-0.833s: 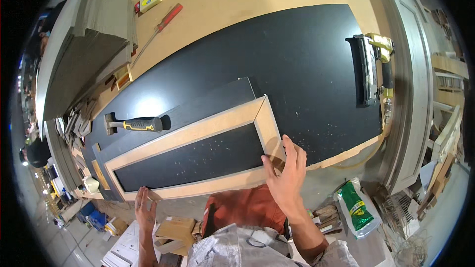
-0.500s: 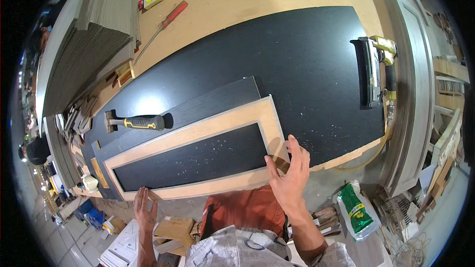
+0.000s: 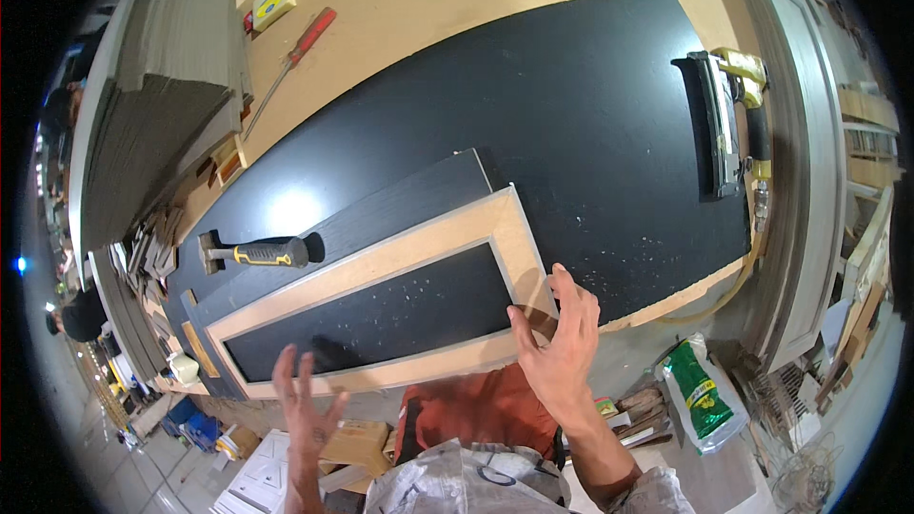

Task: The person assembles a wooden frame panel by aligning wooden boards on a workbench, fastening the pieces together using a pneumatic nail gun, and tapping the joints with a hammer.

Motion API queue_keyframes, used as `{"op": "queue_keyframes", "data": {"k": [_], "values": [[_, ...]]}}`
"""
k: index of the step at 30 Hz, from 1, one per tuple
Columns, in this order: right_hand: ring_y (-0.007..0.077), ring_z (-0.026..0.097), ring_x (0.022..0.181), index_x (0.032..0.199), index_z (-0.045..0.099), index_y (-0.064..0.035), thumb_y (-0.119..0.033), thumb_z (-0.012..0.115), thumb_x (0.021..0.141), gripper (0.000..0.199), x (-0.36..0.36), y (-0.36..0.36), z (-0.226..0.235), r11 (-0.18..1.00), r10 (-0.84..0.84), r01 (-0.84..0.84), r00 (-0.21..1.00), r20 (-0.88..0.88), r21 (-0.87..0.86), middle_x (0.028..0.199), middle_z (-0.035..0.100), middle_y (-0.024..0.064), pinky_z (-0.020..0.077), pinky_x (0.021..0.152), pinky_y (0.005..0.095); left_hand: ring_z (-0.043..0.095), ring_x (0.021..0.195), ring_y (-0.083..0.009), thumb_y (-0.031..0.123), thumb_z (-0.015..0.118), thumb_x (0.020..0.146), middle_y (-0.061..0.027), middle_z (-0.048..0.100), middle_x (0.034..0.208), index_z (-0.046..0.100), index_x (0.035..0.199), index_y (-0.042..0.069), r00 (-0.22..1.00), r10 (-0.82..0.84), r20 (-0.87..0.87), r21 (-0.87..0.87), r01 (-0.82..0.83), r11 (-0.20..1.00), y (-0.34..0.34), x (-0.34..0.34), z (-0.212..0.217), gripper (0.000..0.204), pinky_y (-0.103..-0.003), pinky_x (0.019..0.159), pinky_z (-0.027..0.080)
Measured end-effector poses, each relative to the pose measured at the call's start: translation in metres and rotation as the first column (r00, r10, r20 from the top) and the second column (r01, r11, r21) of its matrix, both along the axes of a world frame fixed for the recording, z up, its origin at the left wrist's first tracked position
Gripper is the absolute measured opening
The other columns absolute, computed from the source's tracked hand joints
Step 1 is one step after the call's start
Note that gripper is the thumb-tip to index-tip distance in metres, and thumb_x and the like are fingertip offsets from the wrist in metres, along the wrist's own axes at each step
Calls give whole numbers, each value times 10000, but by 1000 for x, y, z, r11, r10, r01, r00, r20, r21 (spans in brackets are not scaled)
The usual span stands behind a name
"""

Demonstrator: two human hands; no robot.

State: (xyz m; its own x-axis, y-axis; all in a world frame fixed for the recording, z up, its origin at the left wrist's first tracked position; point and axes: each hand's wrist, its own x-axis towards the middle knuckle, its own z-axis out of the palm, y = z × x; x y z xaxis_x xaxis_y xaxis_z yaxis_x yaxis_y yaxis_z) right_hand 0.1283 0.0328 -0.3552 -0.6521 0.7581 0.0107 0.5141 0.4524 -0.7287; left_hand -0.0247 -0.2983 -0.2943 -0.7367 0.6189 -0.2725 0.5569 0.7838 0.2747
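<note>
A pale wooden rectangular frame (image 3: 381,265) with thin grey edges lies on a black board, its opening showing the board's speckled surface. My right hand (image 3: 560,338) is at the frame's near right corner, thumb and fingers spread around it; the hand hides that corner. Fingers apart and slightly blurred, my left hand (image 3: 309,407) hovers by the frame's near left part and holds nothing. Behind the frame's far rail lies a flat dark strip (image 3: 419,192). A hammer (image 3: 252,252) with a black and yellow handle rests left of the frame's far side.
The large black board (image 3: 533,86) covers much of the workbench. A nail gun (image 3: 733,124) with a hose lies at its right end, beside a grey panel door (image 3: 795,162). Stacked grey boards (image 3: 162,114) stand at left, near a red-handled screwdriver (image 3: 305,43). A green bag (image 3: 700,390) sits lower right.
My left hand has come off the frame's near left edge and moved right, fingers spreading. My right hand stays at the corner. The view has shifted slightly.
</note>
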Motion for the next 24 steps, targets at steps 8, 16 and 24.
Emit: {"op": "queue_keyframes", "data": {"k": [8, 16, 24], "values": [[301, 552, 1012, 1386, 489, -10, -104, 838, 725, 753, 10, 13, -3, 997, 69, -70, 994, 80, 16, 1131, 574, 150, 407, 842, 435, 302, 1464, -367, 506, 772, 804, -199, 349, 1562, 445, 1475, 63, 973, -191, -128, 315, 222, 923, 278, -32, -54, 868, -595, 1165, 173], [262, 542, 965, 1358, 554, -13, -127, 844, 700, 728, 6, 20, 1, 990, 128, -124, 990, 60, -69, 1134, 578, 117, 380, 777, 407, 326, 1444, -369, 733, 561, 859, -193, 376, 1538, 421, 1470, 34, 953, -174, -246, 75, 198, 977, 303, -35, -80, 939, -601, 1180, 141], [263, 556, 921, 1332, 580, -16, -152, 843, 705, 694, 11, 30, 2, 985, 151, -145, 987, 62, -94, 1137, 585, 91, 386, 752, 405, 346, 1429, -371, 602, 626, 883, -204, 380, 1535, 414, 1469, 38, 945, -189, -265, 148, 234, 961, 304, -29, -89, 840, -563, 1157, 177]]}}
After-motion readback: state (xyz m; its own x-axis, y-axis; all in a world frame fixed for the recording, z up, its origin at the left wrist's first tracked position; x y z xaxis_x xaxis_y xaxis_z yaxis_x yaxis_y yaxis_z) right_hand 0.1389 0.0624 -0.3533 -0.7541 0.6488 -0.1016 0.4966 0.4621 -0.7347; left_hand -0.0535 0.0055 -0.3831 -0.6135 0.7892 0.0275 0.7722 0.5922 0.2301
